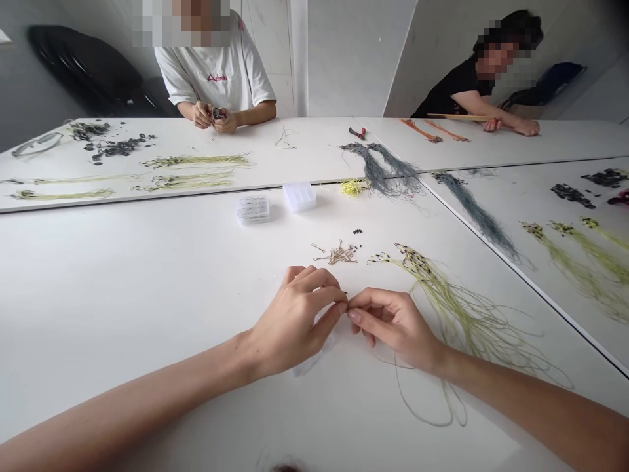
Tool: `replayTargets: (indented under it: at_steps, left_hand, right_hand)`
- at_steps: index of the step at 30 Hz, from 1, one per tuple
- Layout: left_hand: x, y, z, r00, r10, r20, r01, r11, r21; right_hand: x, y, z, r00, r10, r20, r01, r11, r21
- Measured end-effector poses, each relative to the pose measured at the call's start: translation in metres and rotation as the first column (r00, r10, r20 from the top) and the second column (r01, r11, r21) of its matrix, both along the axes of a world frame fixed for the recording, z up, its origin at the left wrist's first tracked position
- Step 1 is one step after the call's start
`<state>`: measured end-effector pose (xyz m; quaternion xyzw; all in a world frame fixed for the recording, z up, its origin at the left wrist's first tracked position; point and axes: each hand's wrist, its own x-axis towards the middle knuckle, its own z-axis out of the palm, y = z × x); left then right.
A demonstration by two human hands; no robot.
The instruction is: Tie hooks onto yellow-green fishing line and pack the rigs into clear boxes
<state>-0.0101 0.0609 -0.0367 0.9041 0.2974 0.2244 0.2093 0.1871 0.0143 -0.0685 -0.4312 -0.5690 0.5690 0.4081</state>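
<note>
My left hand [304, 308] and my right hand [396, 324] meet above the white table, each with thumb and forefinger pinched together. Their fingertips almost touch around something tiny, with a small dark tip just above; the fingers hide the rest. A thin pale green cord [427, 423] comes out below my right hand and loops over the table. Under my left hand lies a clear plastic piece [314, 357], partly covered. Beyond my fingers is a pile of small bronze-coloured metal clips [343, 253], with some black beads [357, 231]. A bundle of yellow-green cords [457, 308] with dark ends spreads beside my right hand.
Two clear plastic boxes [299, 196] [253, 210] stand farther back, near a yellow cord coil [354, 187]. Grey cord bundles [376, 167] cross the table seam. Opposite, a person in a white shirt [216, 72] holds a small tool; another in black [452, 85] leans at right.
</note>
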Motion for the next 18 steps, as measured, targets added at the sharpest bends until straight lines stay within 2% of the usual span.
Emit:
replayTargets:
  at_steps: [3, 7, 9, 11, 14, 18]
  left_hand:
    - [0.0, 0.0, -0.002, 0.999, 0.041, -0.001, -0.041, 0.999, 0.01]
    - [0.0, 0.001, -0.007, 0.992, 0.127, -0.008, -0.126, 0.99, 0.061]
    - [0.001, 0.0, -0.009, 0.986, 0.168, 0.001, -0.168, 0.982, 0.085]
    - [0.002, 0.0, -0.01, 0.98, 0.196, 0.042, -0.199, 0.977, 0.077]
    - [0.003, -0.001, -0.006, 0.964, 0.228, 0.137, -0.228, 0.973, -0.022]
    - [0.002, -0.004, 0.005, 0.944, 0.244, 0.224, -0.167, 0.934, -0.315]
  right_hand:
    - [0.003, 0.004, 0.001, 0.994, -0.083, 0.069, 0.076, 0.992, 0.103]
    - [0.005, 0.002, 0.005, 0.968, -0.215, 0.131, 0.19, 0.965, 0.18]
    - [0.002, -0.005, 0.006, 0.964, -0.218, 0.155, 0.186, 0.963, 0.196]
    - [-0.002, -0.012, 0.006, 0.973, -0.165, 0.162, 0.137, 0.975, 0.172]
    - [-0.008, -0.016, 0.007, 0.989, -0.077, 0.128, 0.063, 0.992, 0.111]
    - [-0.009, -0.01, 0.008, 0.999, -0.037, 0.04, 0.037, 0.999, 0.009]
